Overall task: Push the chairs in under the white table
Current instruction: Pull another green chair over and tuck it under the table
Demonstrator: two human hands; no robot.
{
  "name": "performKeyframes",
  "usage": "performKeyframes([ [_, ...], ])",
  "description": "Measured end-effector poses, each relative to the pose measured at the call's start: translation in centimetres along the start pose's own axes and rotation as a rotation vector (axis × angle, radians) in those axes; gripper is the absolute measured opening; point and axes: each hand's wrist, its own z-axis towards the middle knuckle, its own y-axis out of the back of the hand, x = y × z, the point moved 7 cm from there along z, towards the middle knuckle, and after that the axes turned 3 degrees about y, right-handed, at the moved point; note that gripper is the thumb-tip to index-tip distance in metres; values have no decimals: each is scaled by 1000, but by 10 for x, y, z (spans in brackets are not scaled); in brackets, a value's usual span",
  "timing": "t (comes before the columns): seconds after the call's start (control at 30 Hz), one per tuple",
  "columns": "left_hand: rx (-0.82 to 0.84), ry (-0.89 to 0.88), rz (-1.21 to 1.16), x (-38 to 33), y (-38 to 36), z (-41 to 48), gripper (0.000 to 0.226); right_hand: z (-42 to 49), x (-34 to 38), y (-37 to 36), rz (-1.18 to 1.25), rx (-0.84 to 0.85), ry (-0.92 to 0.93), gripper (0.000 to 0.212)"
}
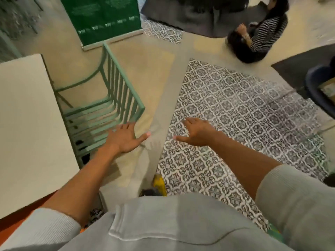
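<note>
Green chair (101,98): 1 slatted metal chair is seen at the right edge of the white table (27,124), its seat partly tucked beneath the tabletop and its barred back standing out toward the open floor.
White table: the left side of the view is filled by its top; 1 corner is seen near the left forearm.
Left hand (123,140): it is held open with fingers spread and thumb stretched to the right, just beside the near end of the chair back; nothing is gripped, and contact with the chair cannot be told.
Right hand (194,133): it is held open above the patterned floor mat (235,124), fingers loosely extended, thumb pointed left; nothing is held.
Sleeves: grey sleeves (290,205) are seen pushed up on both forearms.
Floor: beige flooring is seen between chair and mat.
Green banner (105,17): it is stood upright beyond the chair.
Seated person (259,33): a striped top is worn; the figure is placed on the floor, well apart from the chair.
</note>
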Motion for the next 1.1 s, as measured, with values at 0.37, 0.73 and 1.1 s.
performKeyframes([
  [0.37, -57, 187, -109, 28, 115, 137, 119, 204, -16, 151, -114, -102, 273, 106],
  [0.73, 97, 519, -287, 36, 170, 272, 111, 426, -58, 239, -186, 45, 563, 104],
  [1.1, -103, 784, -524, 64, 285, 378, 115, 625, -11, 412, -417, -9, 855, 105],
])
